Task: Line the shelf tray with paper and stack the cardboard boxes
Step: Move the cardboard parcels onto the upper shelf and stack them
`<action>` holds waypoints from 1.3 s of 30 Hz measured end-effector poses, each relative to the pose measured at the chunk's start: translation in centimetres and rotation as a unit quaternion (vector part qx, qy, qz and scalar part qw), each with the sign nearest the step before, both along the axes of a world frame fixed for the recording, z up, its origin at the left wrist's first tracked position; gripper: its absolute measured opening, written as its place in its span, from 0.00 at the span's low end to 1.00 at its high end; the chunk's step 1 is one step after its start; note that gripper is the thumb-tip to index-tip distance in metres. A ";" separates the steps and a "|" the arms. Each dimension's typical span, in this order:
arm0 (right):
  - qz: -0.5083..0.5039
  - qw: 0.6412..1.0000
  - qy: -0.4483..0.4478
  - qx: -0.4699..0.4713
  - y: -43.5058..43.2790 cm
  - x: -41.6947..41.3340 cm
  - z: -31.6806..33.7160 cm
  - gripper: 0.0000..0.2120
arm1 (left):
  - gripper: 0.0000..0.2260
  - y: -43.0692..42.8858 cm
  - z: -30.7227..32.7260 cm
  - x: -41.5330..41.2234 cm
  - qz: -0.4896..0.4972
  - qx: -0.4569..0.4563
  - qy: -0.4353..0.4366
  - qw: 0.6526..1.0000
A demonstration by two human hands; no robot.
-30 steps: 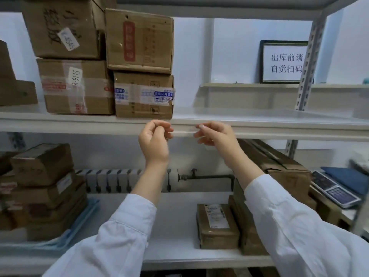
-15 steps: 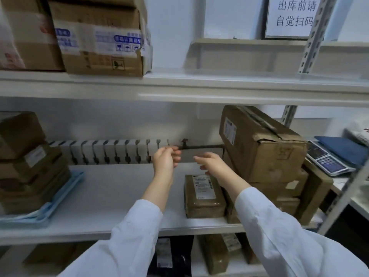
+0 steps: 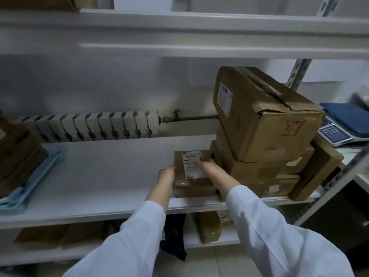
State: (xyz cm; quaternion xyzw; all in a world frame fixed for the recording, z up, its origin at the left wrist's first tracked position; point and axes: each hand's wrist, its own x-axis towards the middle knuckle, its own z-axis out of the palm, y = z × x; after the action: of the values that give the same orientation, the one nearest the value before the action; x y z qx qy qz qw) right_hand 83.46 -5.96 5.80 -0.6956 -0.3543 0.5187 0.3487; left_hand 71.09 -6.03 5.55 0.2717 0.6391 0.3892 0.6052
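A small flat cardboard box [image 3: 180, 168] with a white label lies on the white middle shelf [image 3: 99, 176], on top of another flat box [image 3: 194, 190]. My left hand [image 3: 166, 174] presses against its left side. My right hand [image 3: 209, 169] lies over its right top edge, fingers on the label. Both hands grip this box between them. Just to the right a large tilted cardboard box [image 3: 263, 114] sits on a stack of flatter boxes [image 3: 265, 170]. At the far left, a stack of brown boxes [image 3: 18, 156] rests on blue paper [image 3: 32, 180].
A white radiator [image 3: 89, 126] with a pipe and valve runs behind the shelf. The upper shelf edge [image 3: 179, 48] hangs close overhead. A scale with a keypad [image 3: 335, 132] and a blue pad stand at the right. Boxes and a dark cloth [image 3: 173, 236] lie on the bottom shelf.
My hands dropped from the upper shelf edge down to the middle shelf and closed around the small labelled box. The view tilted downward.
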 end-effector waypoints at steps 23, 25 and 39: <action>-0.050 0.992 0.003 0.112 0.6 -1.4 3.6 0.04 | 0.24 0.2 -0.3 -4.8 0.004 -0.006 -0.105 0.994; -0.042 0.991 -0.008 0.130 0.6 -1.4 4.5 0.07 | 0.21 0.1 0.6 -5.9 0.016 -0.005 -0.118 0.993; -0.006 0.966 -0.124 0.227 -3.1 -5.0 13.3 0.38 | 0.44 -3.2 9.9 -13.9 -0.095 0.083 -0.061 0.990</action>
State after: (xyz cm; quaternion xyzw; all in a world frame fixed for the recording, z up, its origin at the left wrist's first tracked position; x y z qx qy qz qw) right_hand 78.44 -9.07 19.09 -0.6591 -0.4991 0.3319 0.4542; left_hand 57.17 -9.27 15.46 0.3562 0.5380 0.3976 0.6524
